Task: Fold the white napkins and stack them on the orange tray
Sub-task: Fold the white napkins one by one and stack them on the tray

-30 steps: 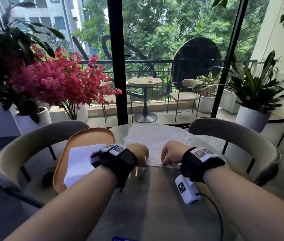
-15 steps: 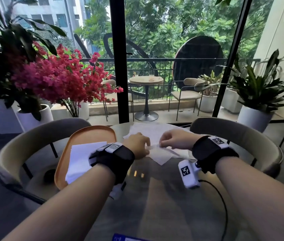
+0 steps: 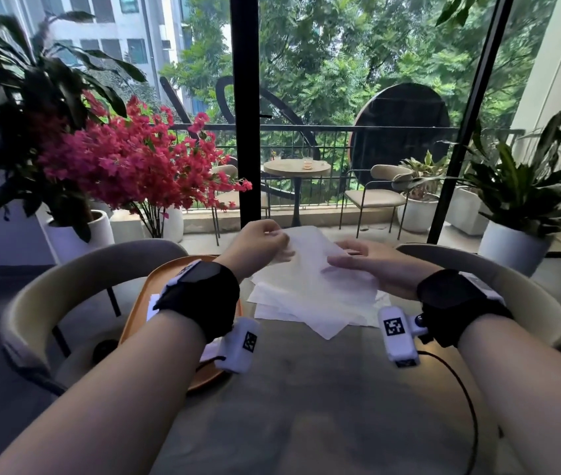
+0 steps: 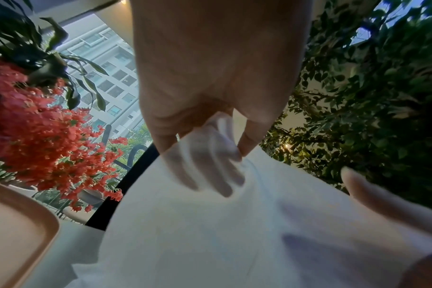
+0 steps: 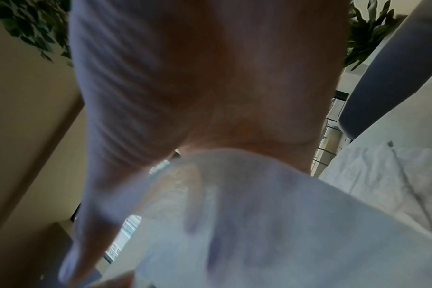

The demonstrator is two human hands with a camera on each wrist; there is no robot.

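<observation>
**One napkin lifted off the pile, held between both hands**

Your left hand [image 3: 255,245] is raised above the table [image 3: 306,389], fingers curled — pinching the far edge of a white napkin [image 3: 313,269]. Your right hand [image 3: 371,265] reaches in from the right, fingers fairly straight, gripping the sheet's right side with the thumb beneath. The napkin hangs tilted over the loose pile [image 3: 310,310]; the count there is unclear. One orange tray [image 3: 142,296] sits left, holding folded napkins [image 3: 152,303] — mostly hidden.
</observation>
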